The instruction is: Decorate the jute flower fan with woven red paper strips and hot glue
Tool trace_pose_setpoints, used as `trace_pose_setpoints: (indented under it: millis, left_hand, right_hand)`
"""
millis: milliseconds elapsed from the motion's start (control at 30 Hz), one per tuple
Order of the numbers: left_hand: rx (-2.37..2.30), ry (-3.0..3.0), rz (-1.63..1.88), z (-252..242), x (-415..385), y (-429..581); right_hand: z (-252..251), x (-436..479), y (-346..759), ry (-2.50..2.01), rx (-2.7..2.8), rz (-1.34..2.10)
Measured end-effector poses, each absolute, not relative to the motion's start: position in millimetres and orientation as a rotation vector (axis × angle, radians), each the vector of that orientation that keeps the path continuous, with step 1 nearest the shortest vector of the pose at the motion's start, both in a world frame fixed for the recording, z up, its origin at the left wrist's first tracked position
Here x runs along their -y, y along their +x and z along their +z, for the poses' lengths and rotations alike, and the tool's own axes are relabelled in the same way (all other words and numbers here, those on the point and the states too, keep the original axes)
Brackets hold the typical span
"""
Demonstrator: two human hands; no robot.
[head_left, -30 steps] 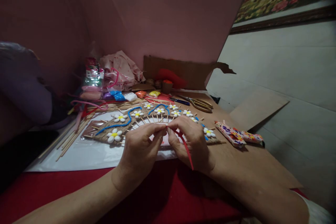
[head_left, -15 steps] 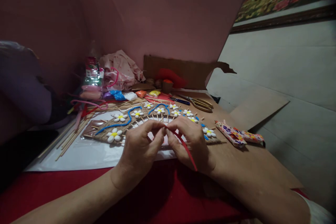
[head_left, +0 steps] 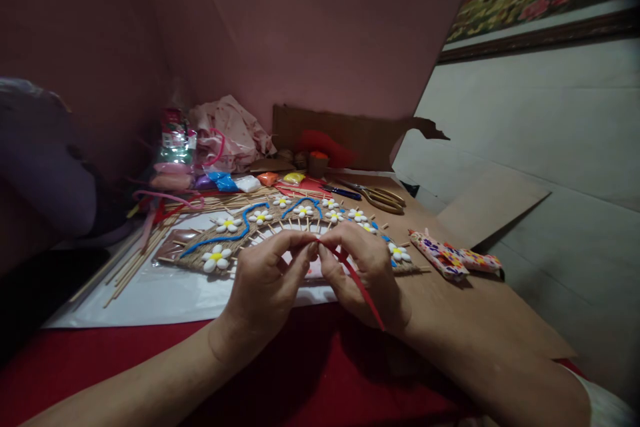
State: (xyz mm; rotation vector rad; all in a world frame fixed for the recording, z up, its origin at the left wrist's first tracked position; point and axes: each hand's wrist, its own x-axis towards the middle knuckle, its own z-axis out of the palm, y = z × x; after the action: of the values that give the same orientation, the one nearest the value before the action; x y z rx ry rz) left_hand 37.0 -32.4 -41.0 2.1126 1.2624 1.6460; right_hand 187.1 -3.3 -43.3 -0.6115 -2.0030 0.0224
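My left hand and my right hand meet at the fingertips, both pinching a thin red strip. Its loose tail hangs down across my right palm; the pinched end is mostly hidden by the fingers. Just behind the hands lies an arched piece woven of twine over wooden sticks, their ends poking out along both edges. White flowers with yellow centres and wavy blue lines decorate it. My hands cover part of its inner edge.
Loose wooden sticks lie at left on a white sheet. Small bags of coloured clay line the back. Gold-handled scissors and a blue-handled tool rest behind the arch. A flower-patterned cloth item sits at right on brown cardboard.
The red strip's tail has swung slightly down and to the right. Both hands keep nearly the same pinch and place.
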Motion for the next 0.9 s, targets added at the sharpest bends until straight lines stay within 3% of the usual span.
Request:
trace_pose_setpoints:
  millis: [900]
  left_hand:
    - [-1.337,2.41,1.762,-48.4,32.2,38.7]
  right_hand:
    - [-43.5,4.2,185.0,-0.585,2.051,-0.02]
